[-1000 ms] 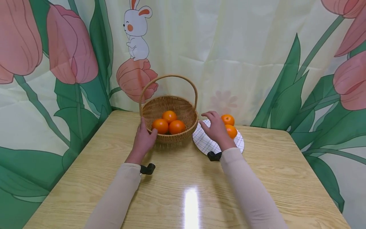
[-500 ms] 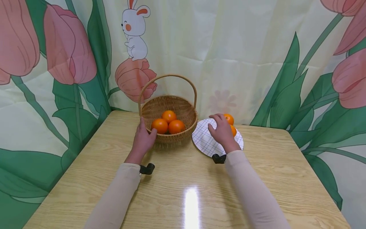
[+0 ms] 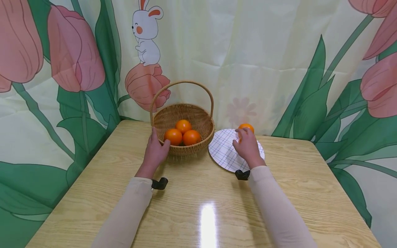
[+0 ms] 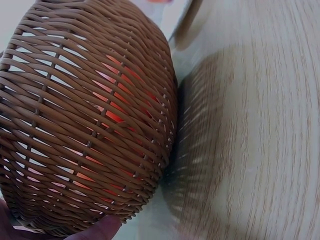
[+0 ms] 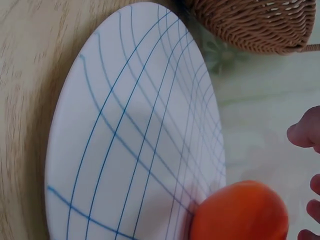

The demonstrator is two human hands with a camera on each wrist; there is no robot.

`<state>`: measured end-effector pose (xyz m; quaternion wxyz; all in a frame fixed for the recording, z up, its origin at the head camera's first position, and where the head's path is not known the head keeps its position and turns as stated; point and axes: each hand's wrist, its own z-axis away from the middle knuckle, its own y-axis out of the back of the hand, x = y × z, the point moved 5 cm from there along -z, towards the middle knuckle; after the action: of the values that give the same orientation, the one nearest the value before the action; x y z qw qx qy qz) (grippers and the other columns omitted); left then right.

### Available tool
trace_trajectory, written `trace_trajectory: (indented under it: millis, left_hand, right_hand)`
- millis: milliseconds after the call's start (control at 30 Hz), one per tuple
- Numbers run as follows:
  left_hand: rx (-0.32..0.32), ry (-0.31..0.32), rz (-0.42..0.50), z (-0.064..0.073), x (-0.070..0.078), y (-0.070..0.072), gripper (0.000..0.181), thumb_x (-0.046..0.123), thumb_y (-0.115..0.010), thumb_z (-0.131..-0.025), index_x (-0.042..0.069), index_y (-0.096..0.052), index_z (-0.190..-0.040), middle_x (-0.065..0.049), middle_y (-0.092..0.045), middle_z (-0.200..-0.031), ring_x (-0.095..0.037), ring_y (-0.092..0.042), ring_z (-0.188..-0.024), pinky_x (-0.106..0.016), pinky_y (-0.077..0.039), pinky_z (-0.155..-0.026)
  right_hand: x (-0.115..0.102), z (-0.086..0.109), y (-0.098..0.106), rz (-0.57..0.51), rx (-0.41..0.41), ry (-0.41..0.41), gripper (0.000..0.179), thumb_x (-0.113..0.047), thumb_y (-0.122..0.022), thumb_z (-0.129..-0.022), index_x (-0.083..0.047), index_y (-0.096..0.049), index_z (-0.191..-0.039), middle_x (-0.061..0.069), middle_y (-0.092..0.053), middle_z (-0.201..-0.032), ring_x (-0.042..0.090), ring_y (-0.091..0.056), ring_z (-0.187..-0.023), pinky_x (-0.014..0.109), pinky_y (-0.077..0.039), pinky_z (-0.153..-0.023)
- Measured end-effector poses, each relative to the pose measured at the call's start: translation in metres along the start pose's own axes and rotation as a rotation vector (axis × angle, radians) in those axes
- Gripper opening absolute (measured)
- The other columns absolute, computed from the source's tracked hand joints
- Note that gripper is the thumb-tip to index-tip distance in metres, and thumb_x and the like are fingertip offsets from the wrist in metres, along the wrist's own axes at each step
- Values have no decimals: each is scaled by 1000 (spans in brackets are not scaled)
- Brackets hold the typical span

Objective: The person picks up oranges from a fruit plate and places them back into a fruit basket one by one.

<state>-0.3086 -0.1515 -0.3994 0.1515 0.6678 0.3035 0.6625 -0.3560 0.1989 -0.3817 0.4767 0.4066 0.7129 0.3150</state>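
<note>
A wicker basket (image 3: 198, 117) with a tall arched handle stands at the back of the table, holding three oranges (image 3: 191, 137). My left hand (image 3: 156, 151) grips its left side, thumb at the front rim; the left wrist view shows the thumb (image 4: 102, 229) against the weave (image 4: 75, 120). Right of the basket lies a white plate (image 3: 221, 151) with blue crossing lines. Over its right part my right hand (image 3: 248, 147) hovers with loosely bent, parted fingers. Behind it shows one orange (image 3: 247, 127); another is mostly hidden. In the right wrist view, fingers (image 5: 307, 131) stand apart from an orange (image 5: 242, 212).
A wooden table (image 3: 186, 206) extends toward me, with a bright light reflection near its front. A curtain (image 3: 254, 69) printed with tulips and a rabbit hangs directly behind the basket and plate. Black straps with small mounts (image 3: 159, 183) sit on both wrists.
My right hand has moved right, from beside the basket to over the plate's oranges, covering most of the nearer one. The left hand and basket have stayed in place.
</note>
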Motion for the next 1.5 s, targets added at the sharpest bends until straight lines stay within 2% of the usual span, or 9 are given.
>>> trace_trajectory:
  millis: [267,533,833,1000,1233,1500]
  left_hand:
    - [-7,5,3,1,1,0,82,40,-41,-85,21,11,-146,-18,-14,-151,-39,-25,-133,-52,-26,-106]
    - [-5,-3,7,1,1,0,82,40,-40,-85,21,11,-146,-17,-14,-151,-39,-25,-134,-52,-25,-106]
    - [6,-17,12,1,1,0,82,39,-41,-85,21,10,-147,-17,-15,-151,-39,-25,-134,-52,-25,-106]
    - [5,-13,10,0,1,0,82,37,-41,-85,21,10,-146,-17,-14,-151,-39,-25,-134,-52,-25,-106]
    - [5,-10,19,1,0,0,82,38,-42,-86,21,10,-146,-17,-14,-151,-39,-24,-134,-52,-25,-107]
    - [-2,-8,6,2,1,1,82,38,-41,-86,19,11,-146,-18,-13,-151,-40,-25,-134,-52,-25,-106]
  right_hand:
    - [20,3,-2,45,-32,-120,49,-23,-61,-80,-12,-49,-126,17,-32,-139,40,-32,-123,57,-32,-99]
    - [33,5,-3,53,-47,-169,52,-22,-62,-79,-12,-46,-128,20,-29,-139,42,-29,-123,58,-30,-99]
    - [42,9,-4,14,-127,-251,58,-20,-64,-82,-15,-40,-135,19,-19,-145,42,-27,-125,60,-31,-99]
    - [44,8,-6,-1,-152,-255,61,-16,-64,-82,-15,-37,-136,20,-20,-143,43,-33,-120,59,-32,-98]
    - [44,10,-9,-21,-159,-258,62,-12,-66,-80,-15,-37,-136,21,-23,-140,43,-34,-119,60,-33,-98]
    - [38,12,-13,-34,-183,-231,63,-15,-68,-79,-17,-38,-135,20,-24,-139,43,-36,-118,59,-34,-97]
